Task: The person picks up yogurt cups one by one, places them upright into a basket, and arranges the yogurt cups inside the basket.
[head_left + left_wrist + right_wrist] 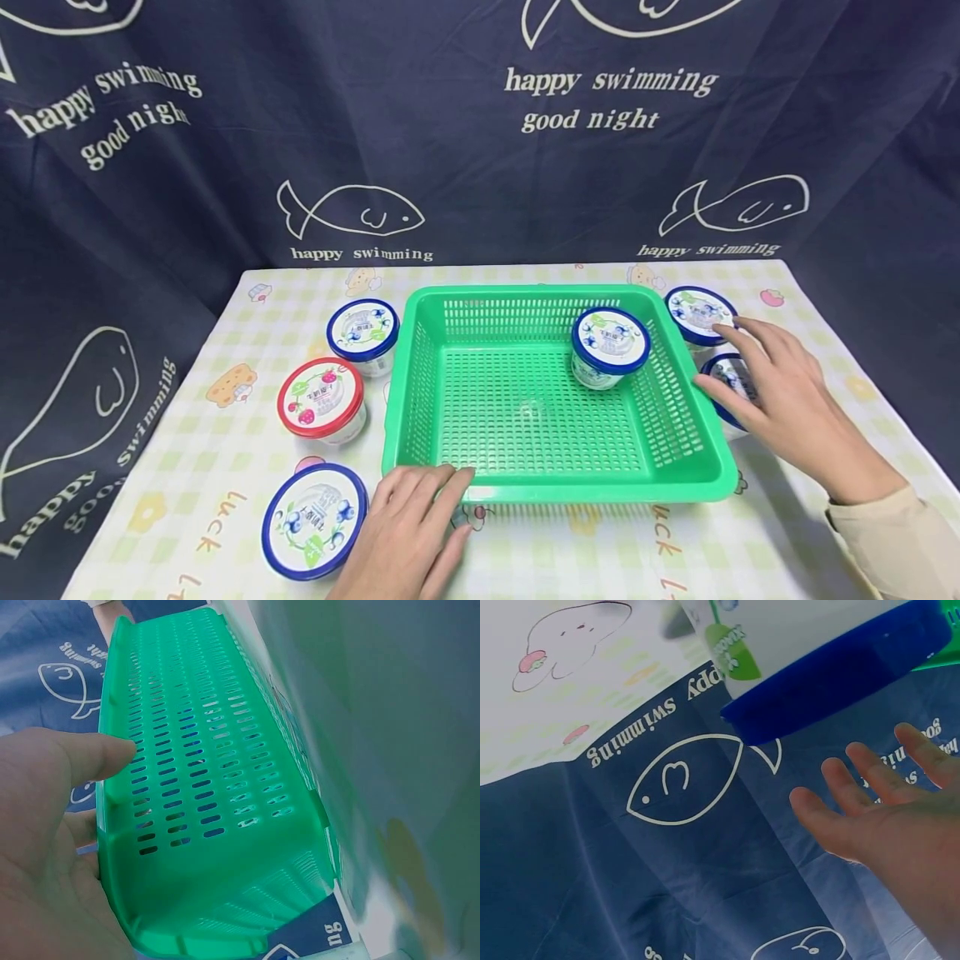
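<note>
A green plastic basket (525,492) stands in the middle of the table with one blue-lidded tub (611,346) inside. My left hand (412,525) holds its front rim near the left corner, fingers over the rim. In the left wrist view the thumb (112,757) lies at the basket's slotted outer wall (195,780). My right hand (787,392) is at the basket's right side, fingers spread and relaxed, above a blue-lidded tub (729,379) that it partly covers. Its fingertips reach another blue-lidded tub (701,315) behind. In the right wrist view the fingers are apart from a blue lid (840,682).
Left of the basket stand a blue-lidded tub (363,332), a red-lidded tub (321,400) and, nearest me, another blue-lidded tub (315,521). A checked cloth (247,467) covers the table. Behind hangs a dark blue curtain (480,167) with fish drawings.
</note>
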{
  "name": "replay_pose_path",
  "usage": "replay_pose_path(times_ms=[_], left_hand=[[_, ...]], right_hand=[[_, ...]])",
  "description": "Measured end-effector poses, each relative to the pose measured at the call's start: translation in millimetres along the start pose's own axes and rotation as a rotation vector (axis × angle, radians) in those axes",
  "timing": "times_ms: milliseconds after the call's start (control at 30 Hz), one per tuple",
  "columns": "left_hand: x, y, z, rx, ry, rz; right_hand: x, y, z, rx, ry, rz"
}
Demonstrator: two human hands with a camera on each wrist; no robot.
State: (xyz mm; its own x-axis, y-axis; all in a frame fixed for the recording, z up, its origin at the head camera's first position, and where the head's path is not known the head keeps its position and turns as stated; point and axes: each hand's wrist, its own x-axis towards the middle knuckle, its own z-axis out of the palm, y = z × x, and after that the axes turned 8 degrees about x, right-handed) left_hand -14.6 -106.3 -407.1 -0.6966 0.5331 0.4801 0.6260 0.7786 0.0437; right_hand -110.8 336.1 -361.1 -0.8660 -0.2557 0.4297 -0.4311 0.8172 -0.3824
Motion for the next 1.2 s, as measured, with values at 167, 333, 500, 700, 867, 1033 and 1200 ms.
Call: replay_pose_path(times_ms=[167, 333, 500, 700, 867, 1033, 1200], left_hand=[[0.2, 0.0, -0.5, 0.001, -0.003, 0.000], [0.6, -0.4, -0.3, 0.002, 0.000, 0.003], [0.6, -0.4, -0.2, 0.001, 0.001, 0.003], [0.5, -0.3, -0.2, 0.000, -0.007, 0.001], [-1.7, -0.3, -0.4, 0.004, 0.001, -0.003], [-1.2, 0.0, -0.5, 0.009, -0.004, -0.001], [-0.6, -0.8, -0.5, 0.006, -0.002, 0.008]], right_hand=[[-1, 3, -1, 0.005, 0.017, -0.003], [-5, 7, -2, 0.007, 0.021, 0.010], [-6, 9, -2, 0.001, 0.020, 0.025], [-8, 12, -2, -0.003, 0.018, 0.042], [-10, 13, -2, -0.019, 0.008, 0.043], [-14, 14, 1, -0.005, 0.000, 0.061], [-17, 14, 5, 0.018, -0.015, 0.055]])
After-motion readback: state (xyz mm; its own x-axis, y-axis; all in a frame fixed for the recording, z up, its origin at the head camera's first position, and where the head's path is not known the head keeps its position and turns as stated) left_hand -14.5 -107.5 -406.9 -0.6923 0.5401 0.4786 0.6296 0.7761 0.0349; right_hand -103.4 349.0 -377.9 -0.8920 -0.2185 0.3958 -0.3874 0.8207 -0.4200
